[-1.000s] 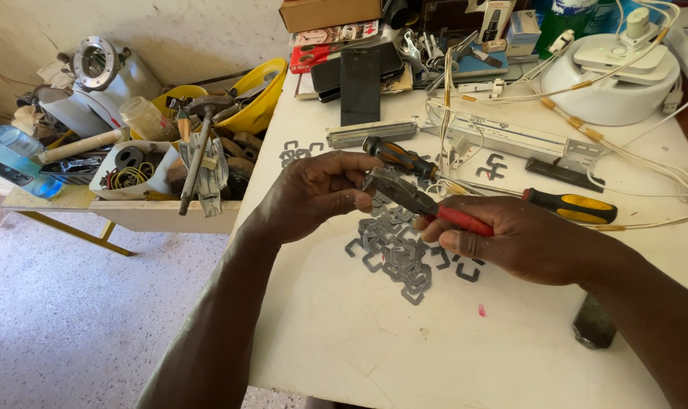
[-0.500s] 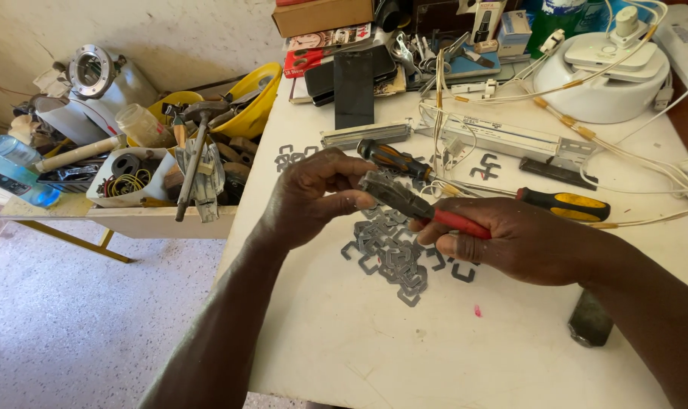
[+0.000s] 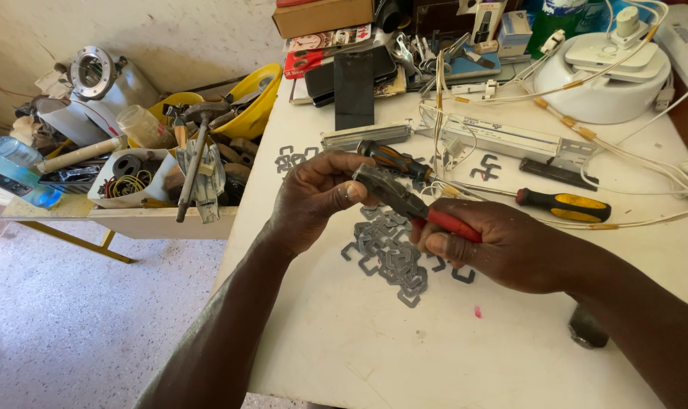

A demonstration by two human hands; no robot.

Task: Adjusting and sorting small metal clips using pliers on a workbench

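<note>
Head view: right hand [image 3: 503, 246] is clamped on the red handles of the pliers [image 3: 404, 201], left hand [image 3: 314, 193] is pinched at the plier nose, hands close together above the middle of the white table [image 3: 344, 348]; whatever small part sits in the nose is hidden by fingers. Risk: left fingertips sit right at the nose, so a slip could nip them. If the part pops out, it likely drops into the pile of flat metal clips [image 3: 393, 250] directly below.

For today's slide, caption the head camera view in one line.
Right hand works red-handled pliers against left hand above metal clips on white table.
</note>
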